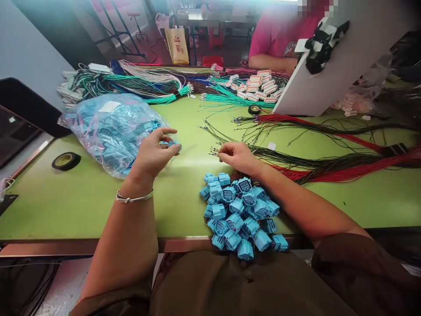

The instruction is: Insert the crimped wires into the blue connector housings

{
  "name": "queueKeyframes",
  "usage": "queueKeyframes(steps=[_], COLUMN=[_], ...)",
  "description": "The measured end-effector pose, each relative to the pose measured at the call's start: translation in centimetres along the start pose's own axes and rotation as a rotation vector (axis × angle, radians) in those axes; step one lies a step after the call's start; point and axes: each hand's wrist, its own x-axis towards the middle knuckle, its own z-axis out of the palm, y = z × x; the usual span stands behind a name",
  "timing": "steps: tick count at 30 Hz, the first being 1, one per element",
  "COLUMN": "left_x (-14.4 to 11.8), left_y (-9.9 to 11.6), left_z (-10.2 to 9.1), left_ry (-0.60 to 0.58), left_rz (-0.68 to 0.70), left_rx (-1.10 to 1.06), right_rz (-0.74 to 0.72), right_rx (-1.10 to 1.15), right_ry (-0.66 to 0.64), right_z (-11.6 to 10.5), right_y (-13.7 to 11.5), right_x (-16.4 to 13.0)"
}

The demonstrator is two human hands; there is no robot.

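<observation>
My left hand (157, 149) is in front of the open side of a clear plastic bag (108, 131) full of blue connectors. Its thumb and fingers curl around a blue connector (170, 142), mostly hidden by them. To the right, my right hand (238, 157) pinches at the tips of thin dark wires with metal terminals (214, 151); what exactly lies between the fingertips is too small to make out. Below that hand, a heap of blue connectors (235, 210) with dark gridded faces sits at the table's front edge, some wires showing beneath.
Red and black wire bundles (329, 164) run to the right. Black tape rolls lie at left (66, 161) and back (254, 109). Green wires (131, 85) and white connectors (259, 85) line the back. A grey panel (332, 66) stands at right; a person (272, 39) sits beyond.
</observation>
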Motion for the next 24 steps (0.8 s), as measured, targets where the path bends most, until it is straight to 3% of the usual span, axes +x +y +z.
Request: queueKeyframes(steps=[3, 7, 11, 19, 24], left_x=[-1.0, -1.5, -2.0, -2.4, -2.4], left_y=[0.9, 0.7, 0.3, 0.2, 0.1], left_z=[2.0, 5.6, 7.4, 6.9, 7.0], left_ry=[-0.16, -0.231, -0.346, -0.556, -0.564], left_rz=[-0.178, -0.358, -0.346, -0.319, -0.222], left_rx=[-0.54, -0.835, -0.896, -0.876, -0.907], right_rz=[0.052, 0.089, 0.106, 0.098, 0.075], right_rx=[0.128, 0.156, 0.1, 0.116, 0.098], right_ry=[0.032, 0.125, 0.12, 0.036, 0.008], right_z=[-0.2, -0.5, -0.5, -0.7, -0.8], right_y=[-0.1, 0.0, -0.1, -0.5, -0.4], right_x=[0.0, -0.1, -0.2, -0.4, -0.4])
